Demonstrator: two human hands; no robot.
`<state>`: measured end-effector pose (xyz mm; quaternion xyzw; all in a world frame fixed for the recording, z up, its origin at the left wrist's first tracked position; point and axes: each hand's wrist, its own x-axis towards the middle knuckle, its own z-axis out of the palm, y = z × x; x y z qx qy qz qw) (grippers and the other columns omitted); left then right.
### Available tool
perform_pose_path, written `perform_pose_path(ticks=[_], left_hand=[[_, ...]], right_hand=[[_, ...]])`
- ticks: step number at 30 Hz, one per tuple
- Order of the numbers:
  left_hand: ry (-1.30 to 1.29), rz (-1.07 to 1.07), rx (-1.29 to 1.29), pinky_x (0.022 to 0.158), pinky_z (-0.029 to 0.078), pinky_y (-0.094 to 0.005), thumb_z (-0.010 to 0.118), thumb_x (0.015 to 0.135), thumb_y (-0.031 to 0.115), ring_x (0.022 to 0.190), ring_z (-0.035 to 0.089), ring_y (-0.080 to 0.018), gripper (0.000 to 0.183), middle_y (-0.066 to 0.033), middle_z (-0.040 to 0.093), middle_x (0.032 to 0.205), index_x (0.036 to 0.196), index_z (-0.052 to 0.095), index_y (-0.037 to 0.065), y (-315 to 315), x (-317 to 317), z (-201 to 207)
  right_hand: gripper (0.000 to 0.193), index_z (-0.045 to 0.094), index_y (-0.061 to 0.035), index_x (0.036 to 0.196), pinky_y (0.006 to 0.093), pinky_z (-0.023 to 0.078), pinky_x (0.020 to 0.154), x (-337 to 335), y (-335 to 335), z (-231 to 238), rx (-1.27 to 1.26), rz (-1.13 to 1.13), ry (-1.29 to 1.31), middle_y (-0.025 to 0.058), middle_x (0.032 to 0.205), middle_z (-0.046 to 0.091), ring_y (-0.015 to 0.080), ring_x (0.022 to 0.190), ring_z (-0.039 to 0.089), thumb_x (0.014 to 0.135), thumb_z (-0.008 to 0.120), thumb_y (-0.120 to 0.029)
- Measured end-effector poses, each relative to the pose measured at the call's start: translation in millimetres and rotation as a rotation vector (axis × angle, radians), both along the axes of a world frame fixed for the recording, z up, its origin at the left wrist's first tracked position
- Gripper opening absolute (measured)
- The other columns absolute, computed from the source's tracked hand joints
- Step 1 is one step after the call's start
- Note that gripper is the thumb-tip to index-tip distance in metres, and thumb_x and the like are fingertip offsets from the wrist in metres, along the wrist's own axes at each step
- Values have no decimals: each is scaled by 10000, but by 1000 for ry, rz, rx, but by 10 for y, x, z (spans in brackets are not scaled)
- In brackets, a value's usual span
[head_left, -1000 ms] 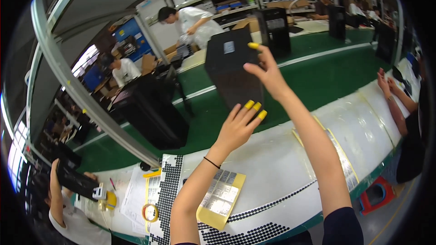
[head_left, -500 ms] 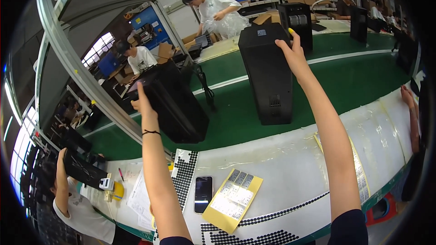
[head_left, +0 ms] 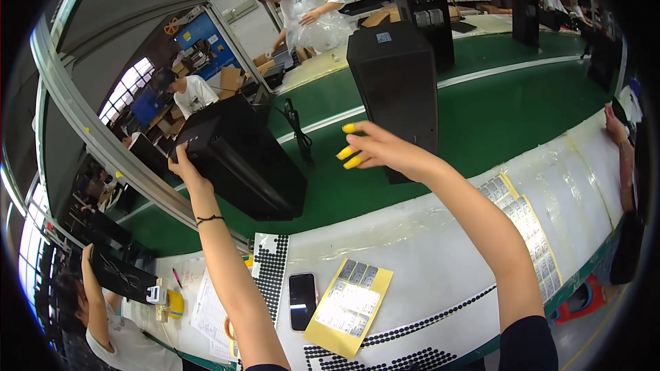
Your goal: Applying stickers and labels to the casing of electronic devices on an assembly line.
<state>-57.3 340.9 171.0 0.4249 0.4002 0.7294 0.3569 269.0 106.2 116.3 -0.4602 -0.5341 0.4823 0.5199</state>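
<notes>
My left hand grips the top edge of a black computer tower case that stands tilted on the green conveyor belt. Its thumb lies on the case's top and the other fingers are mostly hidden. My right hand, with yellow covers on its fingertips, is in the air holding nothing, fingers apart. Behind it stands a second black tower case with a small label on its top. A coiled black cable hangs beside the left case.
On the white bench lie a phone, a yellow label sheet, sheets of black dots and more labels. A metal frame post rises at left. Further cases stand along the belt; co-workers are around.
My right hand has let go of the middle case and moved left and down in front of it. My left hand is still on the left case, which now leans more.
</notes>
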Motion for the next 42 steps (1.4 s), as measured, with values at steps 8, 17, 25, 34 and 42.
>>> perform_pose_path(ticks=[8, 17, 25, 34, 42], left_hand=[[-30, -197, 335, 936, 425, -357, 594, 817, 216, 1058, 514, -215, 652, -85, 491, 1168, 1396, 308, 133, -921, 382, -117], [-308, -595, 318, 977, 456, -376, 395, 963, 393, 1156, 549, -222, 540, -103, 553, 1250, 1398, 362, 75, -1312, 580, -912], [-440, -826, -130, 891, 511, -361, 496, 934, 339, 1020, 615, -255, 434, -131, 631, 1109, 1191, 567, -4, -1767, 638, -1381], [28, -737, 281, 1117, 227, -374, 631, 872, 305, 1351, 287, -272, 838, -160, 186, 1517, 1488, 125, 46, -2779, 1154, -519], [328, -751, 588, 1103, 232, -429, 792, 664, 428, 1358, 246, -318, 1193, -194, 188, 1445, 1467, 14, 12, -3330, 1296, -1127]], right_hand=[[989, 9, 51, 1477, 421, 357, 1090, -151, 479, -509, -353, 51, 532, 278, 1490, 223, 358, 1315, 395, 905, 475, -608], [703, 405, 11, 1342, 452, 409, 1041, -324, 145, -708, -371, 93, 768, 195, 1353, 461, 292, 1204, 517, 922, 482, -547], [568, 595, -63, 1195, 275, 512, 819, -158, -654, -1097, -321, -41, 599, 89, 1101, 638, 123, 958, 624, 896, 568, -546], [312, 518, -112, 1165, 244, 424, 863, 71, -590, -838, 192, -357, 433, -6, 1044, 562, 61, 959, 518, 968, 548, -353], [353, 482, -19, 1262, 319, 428, 944, 337, -1234, -1438, 348, -617, -373, 71, 1205, 542, 157, 1115, 503, 969, 507, -214]])
